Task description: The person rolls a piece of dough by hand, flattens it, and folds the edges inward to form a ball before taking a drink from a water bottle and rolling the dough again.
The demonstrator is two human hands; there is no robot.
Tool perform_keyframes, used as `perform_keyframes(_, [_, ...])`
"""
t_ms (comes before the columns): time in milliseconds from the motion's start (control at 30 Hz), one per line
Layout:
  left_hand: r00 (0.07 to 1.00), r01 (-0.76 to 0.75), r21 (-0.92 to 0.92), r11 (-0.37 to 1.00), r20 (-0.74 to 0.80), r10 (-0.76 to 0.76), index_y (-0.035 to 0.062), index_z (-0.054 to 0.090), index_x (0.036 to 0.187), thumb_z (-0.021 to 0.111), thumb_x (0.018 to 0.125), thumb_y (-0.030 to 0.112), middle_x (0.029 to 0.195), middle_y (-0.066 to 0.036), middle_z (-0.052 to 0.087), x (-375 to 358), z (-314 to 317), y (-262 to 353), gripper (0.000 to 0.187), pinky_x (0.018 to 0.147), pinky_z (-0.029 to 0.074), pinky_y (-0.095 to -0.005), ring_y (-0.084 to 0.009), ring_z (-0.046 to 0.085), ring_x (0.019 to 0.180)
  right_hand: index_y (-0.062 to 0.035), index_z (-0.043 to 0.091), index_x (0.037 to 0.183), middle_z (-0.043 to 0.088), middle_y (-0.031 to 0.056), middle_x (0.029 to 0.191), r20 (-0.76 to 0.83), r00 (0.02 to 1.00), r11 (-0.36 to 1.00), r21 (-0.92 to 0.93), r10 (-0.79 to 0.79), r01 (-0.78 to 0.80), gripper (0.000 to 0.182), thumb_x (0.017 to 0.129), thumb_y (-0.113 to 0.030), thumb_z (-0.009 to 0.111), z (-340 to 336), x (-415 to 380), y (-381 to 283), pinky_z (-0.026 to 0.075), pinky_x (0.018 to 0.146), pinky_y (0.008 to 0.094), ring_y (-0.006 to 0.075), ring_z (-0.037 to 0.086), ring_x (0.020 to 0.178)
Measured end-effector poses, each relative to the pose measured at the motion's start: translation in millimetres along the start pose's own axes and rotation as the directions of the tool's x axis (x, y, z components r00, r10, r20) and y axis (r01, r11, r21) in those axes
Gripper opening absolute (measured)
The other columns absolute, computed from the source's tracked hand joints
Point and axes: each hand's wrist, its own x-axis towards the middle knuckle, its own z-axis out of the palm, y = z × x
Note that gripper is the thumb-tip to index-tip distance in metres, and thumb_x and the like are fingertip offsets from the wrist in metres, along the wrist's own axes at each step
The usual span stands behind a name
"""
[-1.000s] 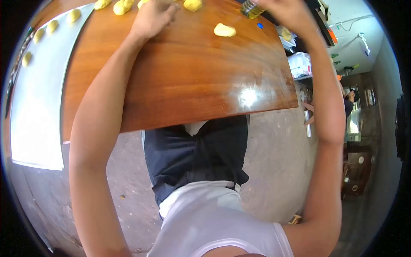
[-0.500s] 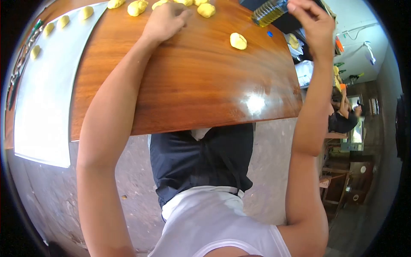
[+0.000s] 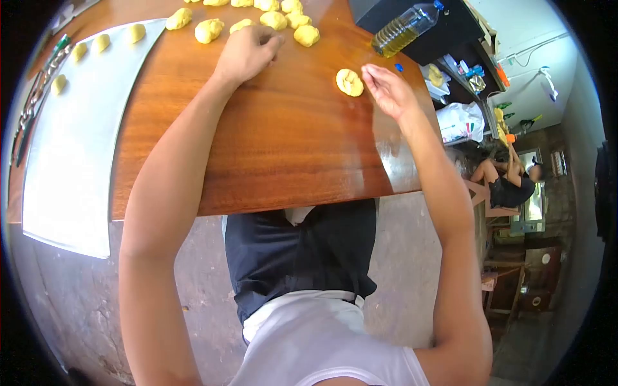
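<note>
The right hand (image 3: 388, 90), its grip open and empty, lies just right of a lone dough piece (image 3: 349, 82) near the tabletop (image 3: 283, 154) right edge, having let go the oil bottle (image 3: 405, 29) now lying farther off, while the left hand (image 3: 248, 51), loosely curled and holding nothing, stays by the dough cluster (image 3: 283, 19), bare wood nearer.

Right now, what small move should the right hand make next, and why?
Probably lower the right hand onto the single flattened yellow dough piece and press it: the open fingers hover just beside it, while the left hand rests by the other dough pieces.
</note>
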Motion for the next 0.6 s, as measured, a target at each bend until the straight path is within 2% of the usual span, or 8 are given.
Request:
perform_keyframes(33, [1.000,0.012,0.000,1.000,0.006,-0.012,0.0010,0.072,0.086,0.059,0.095,0.032,0.070,-0.007,0.068,-0.5,-1.9,1.1,0.035,0.068,0.051,-0.0358,-0.0182,0.062,0.064,0.0078,0.068,0.111,0.072,0.0141,0.112,-0.150,0.989,0.961,0.269,-0.017,0.057,0.018,0.095,-0.001,0.069,-2.4,-6.3,1.7,0.057,0.097,0.0296,0.0209,0.070,0.104])
perform_keyframes(100, [0.999,0.045,0.005,0.999,0.017,-0.045,0.0016,0.073,0.089,0.060,0.096,0.032,0.069,-0.006,0.068,-2.2,-2.6,0.3,0.034,0.069,0.052,-0.0359,-0.0181,0.063,0.065,0.0066,0.068,0.110,0.072,0.0141,0.112,-0.112,0.992,0.958,0.274,-0.054,0.083,0.017,0.095,0.000,0.069,-14.0,-24.5,-9.4,0.057,0.096,0.0293,0.0209,0.070,0.105])
perform_keyframes(200, [0.999,0.021,0.012,1.000,0.032,-0.021,0.0016,0.074,0.096,0.061,0.097,0.034,0.071,-0.006,0.069,-1.4,0.6,1.1,0.034,0.071,0.052,-0.0350,-0.0168,0.065,0.068,0.0074,0.070,0.109,0.072,0.0155,0.113,0.016,0.959,0.955,-0.081,-0.283,0.284,0.017,0.096,-0.003,0.069,-6.0,-62.9,-59.3,0.057,0.094,0.0292,0.0189,0.069,0.102])
perform_keyframes(300, [0.998,0.003,0.028,1.000,0.059,-0.005,0.0000,0.073,0.096,0.061,0.097,0.033,0.073,-0.007,0.070,1.0,-0.2,-0.5,0.035,0.072,0.053,-0.0344,-0.0162,0.066,0.069,0.0011,0.076,0.102,0.076,0.0118,0.105,0.090,0.872,0.762,-0.448,-0.482,0.467,0.012,0.093,-0.006,0.074,13.8,-90.1,-116.9,0.057,0.085,0.0302,0.0141,0.069,0.091])
perform_keyframes(367, [0.997,0.053,0.030,0.998,0.056,-0.054,-0.0007,0.073,0.097,0.061,0.096,0.033,0.073,-0.007,0.070,-0.3,-0.5,6.6,0.035,0.072,0.054,-0.0341,-0.0162,0.066,0.069,0.0042,0.071,0.117,0.072,0.0156,0.119,0.187,0.851,0.749,-0.409,-0.490,0.521,0.023,0.096,-0.003,0.069,-10.9,-90.2,-151.4,0.055,0.096,0.0292,0.0165,0.070,0.101])
perform_keyframes(500, [0.998,0.038,0.064,0.997,0.052,-0.041,-0.0026,0.074,0.108,0.064,0.099,0.029,0.078,-0.006,0.070,1.7,-2.0,0.6,0.035,0.066,0.053,-0.0286,-0.0108,0.065,0.067,0.0020,0.075,0.105,0.074,0.0077,0.098,0.146,0.640,0.555,-0.379,-0.755,0.741,0.014,0.091,0.002,0.072,59.6,-101.1,-161.5,0.055,0.080,0.0246,0.0106,0.067,0.083])
perform_keyframes(533, [0.999,0.035,0.067,0.997,0.034,-0.038,-0.0026,0.075,0.108,0.064,0.099,0.029,0.077,-0.006,0.070,2.5,-2.6,-1.1,0.035,0.066,0.053,-0.0287,-0.0108,0.065,0.067,0.0020,0.075,0.105,0.074,0.0077,0.098,0.150,0.643,0.560,-0.371,-0.751,0.741,0.014,0.091,0.002,0.072,52.6,-88.3,-159.6,0.055,0.080,0.0246,0.0106,0.067,0.083])
perform_keyframes(600, [0.999,0.039,0.048,0.998,0.025,-0.040,-0.0029,0.075,0.108,0.064,0.099,0.029,0.077,-0.006,0.070,1.4,-3.3,-2.8,0.035,0.067,0.053,-0.0287,-0.0108,0.065,0.067,-0.0026,0.078,0.108,0.077,0.0058,0.106,0.150,0.646,0.144,-0.914,-0.748,0.379,0.015,0.093,-0.005,0.073,29.1,-57.2,-145.2,0.055,0.089,0.0266,0.0130,0.071,0.092])
